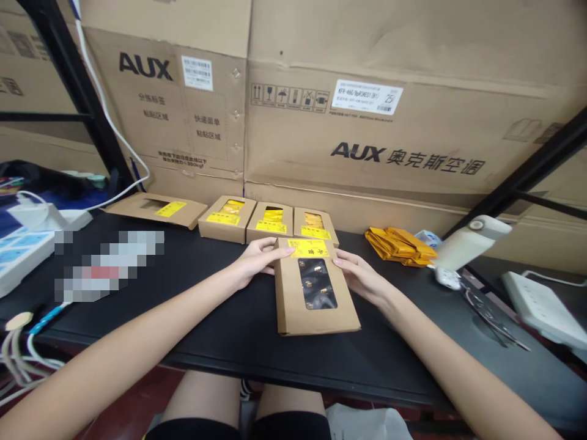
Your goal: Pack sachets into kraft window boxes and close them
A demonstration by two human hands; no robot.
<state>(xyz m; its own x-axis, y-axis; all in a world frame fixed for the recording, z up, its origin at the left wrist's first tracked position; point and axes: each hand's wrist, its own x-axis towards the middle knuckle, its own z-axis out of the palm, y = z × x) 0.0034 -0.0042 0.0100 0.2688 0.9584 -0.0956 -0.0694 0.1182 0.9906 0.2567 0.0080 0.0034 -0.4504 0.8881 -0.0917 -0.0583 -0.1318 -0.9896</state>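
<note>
Between my two hands is a brown cardboard box [339, 318] with a yellow label and a clear window; dark packets with small gold prints show through it. My left hand [257, 263] grips its far left corner, thumb on top near the label. On the far right side, my right hand [362, 275] holds the edge with its fingers. Just behind stand three similar boxes in a row: a left one [220, 231], a middle one [268, 237] and a right one [328, 238], with yellow contents in their windows. A flattened box [192, 214] with a yellow label lies left of them.
Large cardboard cartons [293, 140] wall off the back of the black table [220, 342]. Orange packets [398, 244], a white bottle [472, 241], eyeglasses [490, 318] and a white power strip [541, 305] are at right. Another power strip [22, 256] and cables [27, 360] sit at left.
</note>
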